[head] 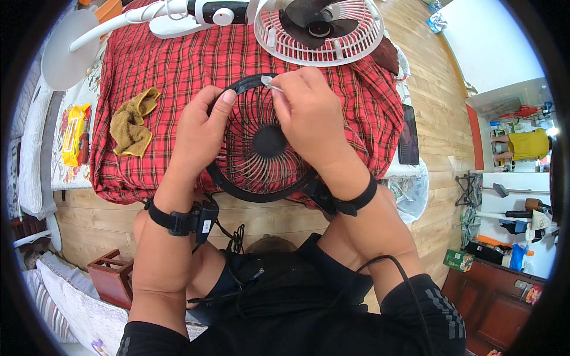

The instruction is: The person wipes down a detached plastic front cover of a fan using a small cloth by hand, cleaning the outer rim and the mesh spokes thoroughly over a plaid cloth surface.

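Note:
A round black fan grille point(270, 141) is held tilted over the red plaid cloth point(187, 58), near its front edge. My left hand point(200, 129) grips the rim at its upper left, with the thumb on top. My right hand point(307, 111) is at the top of the rim, its fingers pinching a small whitish wipe or piece of tissue point(267, 81) against it. Beyond my hands lies a white fan cage point(338, 55) with dark blades point(318, 29) in it. A crumpled brown cloth point(133, 124) rests on the plaid cloth to the left.
A white fan stand point(133, 15) lies across the far left. On the left stands a yellow wipes pack point(75, 135); a phone point(408, 135) lies at the right edge. A bagged bin point(412, 191) stands below it. Another person point(527, 146) is far off at the right. Cables hang by my wrists.

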Action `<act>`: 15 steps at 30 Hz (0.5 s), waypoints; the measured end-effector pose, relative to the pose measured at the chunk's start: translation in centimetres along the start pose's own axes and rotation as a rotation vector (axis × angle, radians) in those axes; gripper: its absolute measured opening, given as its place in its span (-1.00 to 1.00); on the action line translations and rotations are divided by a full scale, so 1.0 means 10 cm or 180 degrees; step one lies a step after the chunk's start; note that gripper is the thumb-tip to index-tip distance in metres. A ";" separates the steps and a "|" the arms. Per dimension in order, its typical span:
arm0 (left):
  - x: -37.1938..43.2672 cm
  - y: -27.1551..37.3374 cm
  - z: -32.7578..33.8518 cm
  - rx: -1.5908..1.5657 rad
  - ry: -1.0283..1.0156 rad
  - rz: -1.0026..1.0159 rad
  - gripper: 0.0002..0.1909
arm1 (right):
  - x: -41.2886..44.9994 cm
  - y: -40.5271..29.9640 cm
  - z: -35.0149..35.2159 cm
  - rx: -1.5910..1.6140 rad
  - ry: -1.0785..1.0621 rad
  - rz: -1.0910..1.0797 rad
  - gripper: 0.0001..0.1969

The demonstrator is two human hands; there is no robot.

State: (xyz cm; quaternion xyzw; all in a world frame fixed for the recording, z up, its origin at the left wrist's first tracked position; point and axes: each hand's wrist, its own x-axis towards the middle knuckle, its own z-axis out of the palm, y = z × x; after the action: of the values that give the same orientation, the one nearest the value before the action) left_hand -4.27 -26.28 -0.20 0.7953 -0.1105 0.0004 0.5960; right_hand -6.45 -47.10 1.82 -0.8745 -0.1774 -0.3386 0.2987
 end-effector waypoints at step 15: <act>-0.01 -0.08 -0.03 0.0001 -0.0116 0.0002 -0.68 | -0.16 -0.08 -0.29 0.0407 -0.1951 -0.0098 -0.90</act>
State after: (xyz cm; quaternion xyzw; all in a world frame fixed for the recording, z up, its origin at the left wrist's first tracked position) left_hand -4.22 -25.74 -0.84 0.7953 -0.1216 -0.0140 0.5938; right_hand -9.35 -48.52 2.77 -0.9125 -0.2933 -0.0518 0.2806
